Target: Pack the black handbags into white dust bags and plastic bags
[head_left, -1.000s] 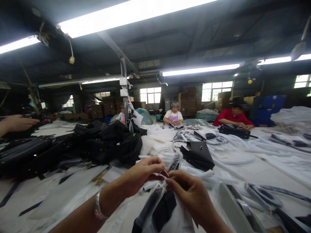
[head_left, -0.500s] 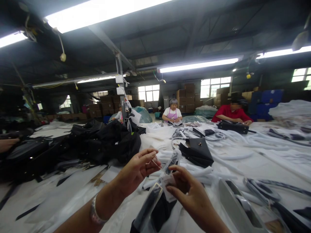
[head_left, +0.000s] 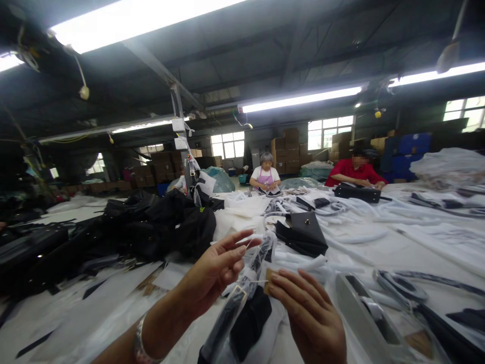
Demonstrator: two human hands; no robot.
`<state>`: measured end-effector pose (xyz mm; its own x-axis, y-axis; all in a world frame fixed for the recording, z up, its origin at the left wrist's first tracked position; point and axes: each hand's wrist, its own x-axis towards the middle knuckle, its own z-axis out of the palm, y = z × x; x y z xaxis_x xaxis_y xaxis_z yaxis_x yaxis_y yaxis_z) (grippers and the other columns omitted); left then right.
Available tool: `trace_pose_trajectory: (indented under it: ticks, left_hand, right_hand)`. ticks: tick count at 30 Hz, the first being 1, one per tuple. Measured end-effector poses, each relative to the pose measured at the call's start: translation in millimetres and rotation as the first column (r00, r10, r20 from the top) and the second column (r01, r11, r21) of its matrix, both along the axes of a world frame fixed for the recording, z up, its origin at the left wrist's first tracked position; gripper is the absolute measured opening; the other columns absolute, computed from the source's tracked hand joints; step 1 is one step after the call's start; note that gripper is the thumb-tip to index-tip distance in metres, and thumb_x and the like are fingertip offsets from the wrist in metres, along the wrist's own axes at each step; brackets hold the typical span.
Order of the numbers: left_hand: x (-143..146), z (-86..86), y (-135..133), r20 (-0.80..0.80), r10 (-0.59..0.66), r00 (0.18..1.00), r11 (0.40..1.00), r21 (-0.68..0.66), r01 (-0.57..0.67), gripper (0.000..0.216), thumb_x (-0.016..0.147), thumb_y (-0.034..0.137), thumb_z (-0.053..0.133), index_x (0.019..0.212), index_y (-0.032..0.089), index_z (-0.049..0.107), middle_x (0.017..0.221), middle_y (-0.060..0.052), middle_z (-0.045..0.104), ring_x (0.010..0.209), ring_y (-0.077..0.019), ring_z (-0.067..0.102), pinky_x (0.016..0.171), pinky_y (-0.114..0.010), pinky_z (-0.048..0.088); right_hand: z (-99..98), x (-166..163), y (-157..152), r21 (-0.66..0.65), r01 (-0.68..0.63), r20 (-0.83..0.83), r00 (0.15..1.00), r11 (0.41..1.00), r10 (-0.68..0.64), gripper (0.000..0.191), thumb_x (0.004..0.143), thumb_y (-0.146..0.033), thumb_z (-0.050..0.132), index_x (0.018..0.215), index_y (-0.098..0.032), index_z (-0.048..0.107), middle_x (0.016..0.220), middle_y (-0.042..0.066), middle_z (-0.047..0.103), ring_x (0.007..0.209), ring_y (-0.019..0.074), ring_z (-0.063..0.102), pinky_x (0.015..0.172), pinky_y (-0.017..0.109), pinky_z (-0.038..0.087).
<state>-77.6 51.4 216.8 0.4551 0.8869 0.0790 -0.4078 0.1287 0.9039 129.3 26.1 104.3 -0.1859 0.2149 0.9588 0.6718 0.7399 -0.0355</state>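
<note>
My left hand (head_left: 216,269) is raised over the table, thumb and forefinger pinching a thin pale thread, the other fingers spread. My right hand (head_left: 306,313) is closed on a small brown tag (head_left: 268,281), and the thread runs between my two hands. Below them lies a black strap in a clear plastic sleeve (head_left: 235,308), slanting from the table's near edge up towards my left hand. A silver bracelet (head_left: 139,345) sits on my left wrist.
A heap of black bags (head_left: 159,225) covers the left of the white table. A black flap bag (head_left: 303,233) lies just beyond my hands. A grey tape dispenser (head_left: 364,316) stands at the right. Two people (head_left: 265,177) sit working at the far side.
My hands have drawn apart, the left rising and the right dropping with the tag, stretching the thread. The other person's hand at far left has left the view.
</note>
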Motion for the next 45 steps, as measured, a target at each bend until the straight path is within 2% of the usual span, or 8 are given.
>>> trace_pose_trajectory:
  ticks: [7,13,17,21,23,30,35,45]
  left_hand:
    - [8.1,7.1,-10.2,-0.038,0.007,0.999,0.999,0.045,-0.005,0.037,0.085,0.012,0.072,0.121,0.024,0.070,0.143,-0.010,0.054,0.070,-0.0042,0.062,0.046,-0.007,0.044]
    - [12.8,11.0,-14.9,-0.169,-0.053,0.984,0.994,0.086,0.069,0.034,0.086,0.017,0.071,0.120,0.023,0.071,0.139,-0.011,0.057,0.065,-0.0034,0.058,0.043,-0.007,0.038]
    - [19.3,9.4,-16.8,-0.182,-0.077,0.980,0.988,0.119,0.100,0.036,0.083,0.022,0.076,0.119,0.021,0.072,0.126,-0.012,0.064,0.065,-0.0043,0.056,0.048,-0.010,0.041]
    - [17.3,5.9,-15.8,-0.159,-0.057,0.986,0.987,0.139,0.079,0.039,0.080,0.026,0.080,0.117,0.018,0.071,0.090,-0.007,0.070,0.063,-0.0071,0.058,0.056,-0.015,0.048]
    - [10.9,1.9,-16.3,-0.177,-0.054,0.983,0.987,0.139,0.079,0.042,0.080,0.028,0.080,0.119,0.017,0.069,0.087,-0.006,0.070,0.064,-0.0087,0.061,0.062,-0.019,0.051]
    - [-27.4,-34.1,-12.6,-0.439,-0.019,0.899,0.980,0.170,0.103,0.040,0.084,0.034,0.076,0.117,0.014,0.068,0.092,-0.009,0.073,0.082,-0.0183,0.069,0.077,-0.030,0.055]
    - [-63.8,-67.8,15.2,-0.603,0.201,0.772,0.954,0.299,-0.015,0.030,0.088,0.040,0.065,0.100,0.013,0.069,0.090,-0.007,0.072,0.081,-0.0177,0.066,0.066,-0.024,0.050]
    - [-50.7,-98.9,25.6,-0.590,-0.198,0.783,0.924,0.154,0.350,0.025,0.073,0.033,0.079,0.091,0.015,0.078,0.088,-0.004,0.074,0.082,-0.0204,0.065,0.070,-0.024,0.047]
  right_hand:
    - [-8.7,5.3,-12.3,0.005,-0.082,0.122,0.989,0.997,0.081,0.036,0.080,-0.023,0.072,0.115,-0.029,0.067,0.113,-0.001,0.076,0.112,0.0249,0.068,0.122,0.044,0.021]
    - [13.5,-7.3,-17.8,-0.322,-0.221,-0.379,0.921,0.920,0.089,0.049,0.092,-0.025,0.060,0.140,-0.033,0.050,0.140,0.004,0.059,0.130,0.0269,0.055,0.108,0.044,0.045]
    - [35.2,-28.6,-8.4,-0.469,-0.596,-0.644,0.736,0.652,0.209,0.073,0.089,-0.040,0.067,0.152,-0.034,0.031,0.142,0.007,0.057,0.131,0.0262,0.053,0.108,0.043,0.045]
    - [41.1,-36.3,-10.2,-0.366,-0.886,-0.869,0.435,0.286,0.235,0.060,0.083,-0.044,0.074,0.136,-0.026,0.054,0.086,0.002,0.073,0.077,0.0182,0.070,0.072,0.031,0.057]
    - [37.7,-34.0,-16.3,-0.355,-0.908,-0.918,0.384,0.223,0.100,0.051,0.075,-0.046,0.081,0.118,-0.021,0.068,0.069,0.000,0.068,0.055,0.0137,0.062,0.053,0.025,0.051]
    - [3.4,-32.9,-34.9,-0.432,-0.859,-0.901,0.395,0.277,-0.179,0.036,0.067,-0.049,0.085,0.078,-0.016,0.077,0.061,0.003,0.065,0.051,0.0105,0.052,0.049,0.022,0.042]
    - [-27.4,-32.6,-27.5,-0.771,-0.587,-0.635,0.740,0.246,-0.223,0.038,0.077,-0.055,0.073,0.072,-0.017,0.075,0.064,0.003,0.068,0.049,0.0115,0.054,0.048,0.022,0.039]
    - [-21.0,-70.3,7.5,-0.848,-0.503,-0.513,0.858,0.170,-0.023,0.035,0.088,-0.041,0.062,0.065,-0.016,0.068,0.056,0.000,0.060,0.049,0.0117,0.052,0.048,0.023,0.037]
